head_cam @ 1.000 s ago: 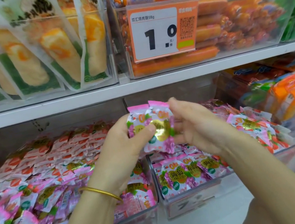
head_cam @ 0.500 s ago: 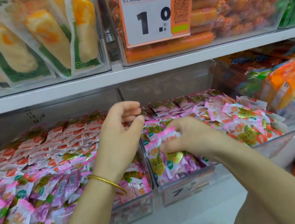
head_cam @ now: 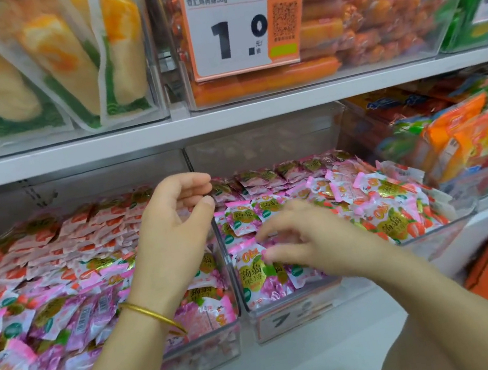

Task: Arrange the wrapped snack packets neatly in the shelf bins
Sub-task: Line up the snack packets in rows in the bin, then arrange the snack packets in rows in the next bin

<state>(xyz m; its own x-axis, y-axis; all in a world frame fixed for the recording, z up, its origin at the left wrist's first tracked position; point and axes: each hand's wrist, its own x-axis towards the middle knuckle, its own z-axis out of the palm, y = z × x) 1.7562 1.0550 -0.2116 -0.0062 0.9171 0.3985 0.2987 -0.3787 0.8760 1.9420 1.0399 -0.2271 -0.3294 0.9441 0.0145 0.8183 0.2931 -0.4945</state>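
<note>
While the front row of snack packets (head_cam: 255, 275) stands loosely against the clear front wall of the right bin (head_cam: 295, 317), low centre of frame, the likely fault is a slump. The wrappers look slick and light, so a sweep of the fingers could tip the row flat or flick one packet over the wall to the floor. Second risk: a packet pushed sideways could cross the thin divider into the left bin (head_cam: 200, 350), lower left, where a similar pink stock lies heaped and a stray would be hard to spot. Right hand (head_cam: 320, 238), centre: palm down over that front row, fingers spread and fairly straight, pointing toward the left of frame and gripping nothing that shows. Blur hides whether the tips touch the wrappers. Left hand (head_cam: 175, 229), left of centre, gold bangle (head_cam: 151, 312) at the wrist: raised above the divider, fingers loosely curled with the thumb near the forefinger, holding nothing and apart from the stock. Behind both hands, mid frame: tidier rows of packets run to the back of each bin. Farthest, top of frame: shelf board (head_cam: 224, 119), orange price card (head_cam: 241, 28), and orange sausages (head_cam: 266, 79) in a clear bin.
</note>
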